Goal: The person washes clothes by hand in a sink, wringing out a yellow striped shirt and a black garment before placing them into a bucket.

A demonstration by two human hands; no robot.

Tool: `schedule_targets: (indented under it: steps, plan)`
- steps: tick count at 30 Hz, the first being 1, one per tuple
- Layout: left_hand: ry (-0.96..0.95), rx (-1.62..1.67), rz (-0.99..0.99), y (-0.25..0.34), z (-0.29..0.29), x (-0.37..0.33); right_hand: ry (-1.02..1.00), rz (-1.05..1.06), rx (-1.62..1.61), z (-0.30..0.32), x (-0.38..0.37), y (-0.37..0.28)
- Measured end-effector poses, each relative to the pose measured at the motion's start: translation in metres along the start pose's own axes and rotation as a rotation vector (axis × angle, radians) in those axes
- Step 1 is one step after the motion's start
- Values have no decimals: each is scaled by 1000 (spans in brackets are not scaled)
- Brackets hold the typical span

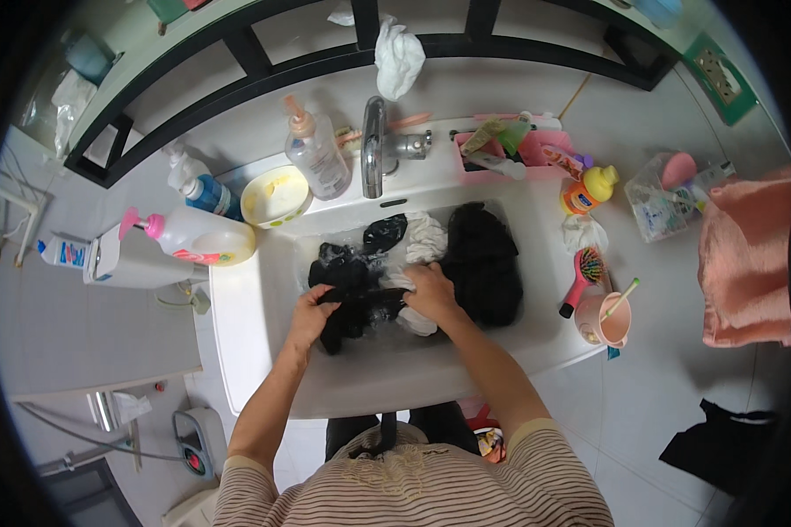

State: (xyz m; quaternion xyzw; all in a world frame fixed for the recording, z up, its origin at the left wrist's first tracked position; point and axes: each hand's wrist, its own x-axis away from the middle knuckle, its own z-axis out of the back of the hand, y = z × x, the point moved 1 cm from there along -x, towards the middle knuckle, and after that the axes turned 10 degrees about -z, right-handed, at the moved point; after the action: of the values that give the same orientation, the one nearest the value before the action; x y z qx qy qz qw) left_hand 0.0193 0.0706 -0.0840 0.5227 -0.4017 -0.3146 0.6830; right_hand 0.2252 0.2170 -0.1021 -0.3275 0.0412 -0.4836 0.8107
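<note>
Both my hands are down in a white sink (237, 351) that holds wet laundry in soapy water. My left hand (310, 314) grips the near left part of a black cloth (360, 312) between thumb and fingers. Opposite it, my right hand (431, 292) closes on the same black cloth, close to a white cloth (424, 239). What lies under the right fingers is partly hidden. A larger dark garment (482, 263) is heaped at the sink's right side. The chrome faucet (374, 145) stands over the back rim.
Along the back rim stand a clear pump bottle (321, 158), a soap dish (276, 197) and a pink organizer (475, 162). A large pump bottle (204, 237) is at the left. On the right are a yellow-capped bottle (589, 191), a hairbrush (580, 279) and a pink cup (603, 320).
</note>
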Motion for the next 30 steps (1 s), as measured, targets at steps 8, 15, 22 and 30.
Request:
schedule_targets:
  steps: [8,15,22,30]
  plan:
    - [155,404,-89,136,-70,22,-244,-227,-1028,7,17,-69]
    - [441,-236,-350,47,-48,-21,-314,-590,-1639,-26,2,-54]
    - [527,-906,-233,-32,-5,-28,-259,-782,-1381,-34,2,-19]
    - [218,-471,-201,50,-110,-16,-868,-522,-1797,-47,-28,-10]
